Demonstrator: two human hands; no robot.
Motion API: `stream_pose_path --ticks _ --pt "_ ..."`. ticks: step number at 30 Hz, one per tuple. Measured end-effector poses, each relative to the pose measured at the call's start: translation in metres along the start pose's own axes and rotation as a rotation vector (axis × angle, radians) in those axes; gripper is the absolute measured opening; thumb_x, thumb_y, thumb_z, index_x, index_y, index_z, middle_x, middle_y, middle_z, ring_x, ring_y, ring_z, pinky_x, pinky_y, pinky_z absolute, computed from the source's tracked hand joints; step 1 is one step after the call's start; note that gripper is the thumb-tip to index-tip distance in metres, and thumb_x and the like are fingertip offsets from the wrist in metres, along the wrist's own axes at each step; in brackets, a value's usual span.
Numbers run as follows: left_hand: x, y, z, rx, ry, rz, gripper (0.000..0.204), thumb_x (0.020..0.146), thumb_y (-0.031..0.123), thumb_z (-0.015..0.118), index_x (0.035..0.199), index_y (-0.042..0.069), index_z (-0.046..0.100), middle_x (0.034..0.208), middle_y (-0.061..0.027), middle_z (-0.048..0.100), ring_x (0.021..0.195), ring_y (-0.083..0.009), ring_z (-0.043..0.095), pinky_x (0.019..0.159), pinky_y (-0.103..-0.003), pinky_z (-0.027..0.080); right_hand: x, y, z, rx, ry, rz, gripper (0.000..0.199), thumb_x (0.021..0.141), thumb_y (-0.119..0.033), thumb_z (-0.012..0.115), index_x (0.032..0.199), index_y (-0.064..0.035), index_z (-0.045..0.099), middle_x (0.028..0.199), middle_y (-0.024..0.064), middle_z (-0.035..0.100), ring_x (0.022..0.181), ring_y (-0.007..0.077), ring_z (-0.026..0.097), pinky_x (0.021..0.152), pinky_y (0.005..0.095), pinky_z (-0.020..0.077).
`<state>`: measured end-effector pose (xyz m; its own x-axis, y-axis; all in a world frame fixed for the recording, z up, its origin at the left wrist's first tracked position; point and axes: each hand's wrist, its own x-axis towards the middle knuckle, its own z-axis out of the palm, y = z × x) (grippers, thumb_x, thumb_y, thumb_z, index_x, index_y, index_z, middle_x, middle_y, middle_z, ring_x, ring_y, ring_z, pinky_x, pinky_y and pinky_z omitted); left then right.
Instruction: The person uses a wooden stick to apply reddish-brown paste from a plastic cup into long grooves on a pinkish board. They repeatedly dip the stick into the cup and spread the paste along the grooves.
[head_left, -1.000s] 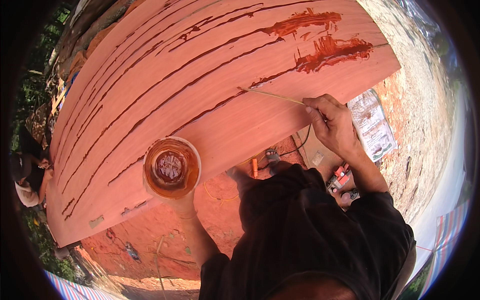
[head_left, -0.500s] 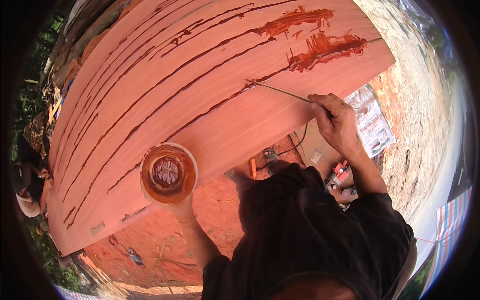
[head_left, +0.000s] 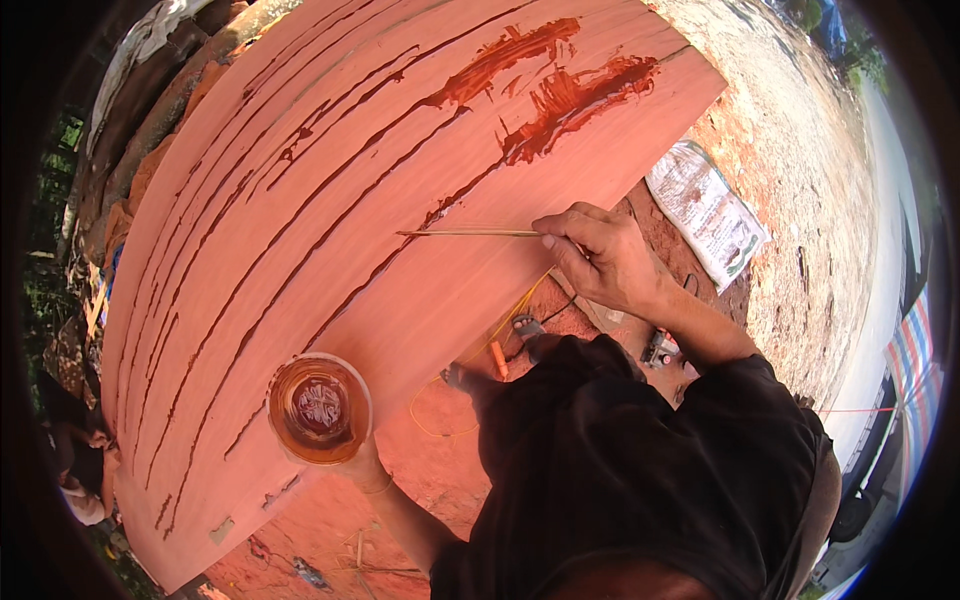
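A wide wooden board [head_left: 470, 285] with a reddish-pink surface stretches across the view, streaked with long dark-brown lines [head_left: 290, 265] along its length. Two smeared red-brown patches [head_left: 575, 100] mark its far right part. My left hand [head_left: 365, 468] holds a round clear cup [head_left: 284, 382] over the near edge; dark amber liquid [head_left: 320, 405] lies in its bottom. Pinched in my right hand [head_left: 605, 258] is a thin wooden stick [head_left: 485, 233]. Its dark tip is at the nearest long line, but whether it touches the surface I cannot tell.
A printed white sack [head_left: 705, 215] lies on the ground beyond the board's right edge. Below are an orange object [head_left: 499, 358], a yellow cord [head_left: 425, 428] and a small machine [head_left: 660, 348]. Another person [head_left: 90, 465] is at the board's far left end.
My right hand has moved left and nearer with the stick, its tip now further down the line. The cup sits slightly lower and to the left. The whole view has shifted.
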<state>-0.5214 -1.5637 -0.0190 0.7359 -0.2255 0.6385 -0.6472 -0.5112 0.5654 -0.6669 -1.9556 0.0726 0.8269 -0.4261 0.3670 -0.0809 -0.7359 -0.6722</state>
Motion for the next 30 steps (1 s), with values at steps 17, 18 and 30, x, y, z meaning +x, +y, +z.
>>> stream_pose_path --ticks 17,18,30 --pt "0.014 0.002 0.005 -0.063 -0.032 0.032 0.102 0.082 0.01 0.087 0.16 -0.002 0.022 0.157 -0.0231 0.041 0.137 -0.0348 0.053 0.113 -0.044 0.05 -0.03 0.08 -0.076 0.211 0.135 0.614 0.022 0.1 -0.012 0.066 0.114 0.003 0.075 0.083 -0.0007 0.068 0.078 0.0063 0.059 0.07 0.0268 0.0501" --pt "0.015 0.003 0.006 -0.07 -0.036 0.034 0.102 0.082 0.01 0.087 0.16 -0.002 0.022 0.157 -0.0231 0.041 0.137 -0.0349 0.053 0.113 -0.044 0.05 -0.032 0.084 -0.083 0.207 0.154 0.672 0.023 0.1 -0.012 0.066 0.114 0.0031 0.075 0.082 -0.0014 0.067 0.078 0.006 0.058 0.069 0.0266 0.0495" --pt "0.036 0.003 0.014 -0.104 -0.067 0.084 0.101 0.083 0.01 0.085 0.16 -0.002 0.021 0.157 -0.0232 0.041 0.137 -0.0352 0.053 0.112 -0.044 0.051 -0.035 0.147 -0.146 -0.073 0.313 0.663 0.026 0.099 -0.017 0.068 0.116 0.0016 0.075 0.08 0.0044 0.069 0.074 0.009 0.06 0.068 0.0308 0.0498"
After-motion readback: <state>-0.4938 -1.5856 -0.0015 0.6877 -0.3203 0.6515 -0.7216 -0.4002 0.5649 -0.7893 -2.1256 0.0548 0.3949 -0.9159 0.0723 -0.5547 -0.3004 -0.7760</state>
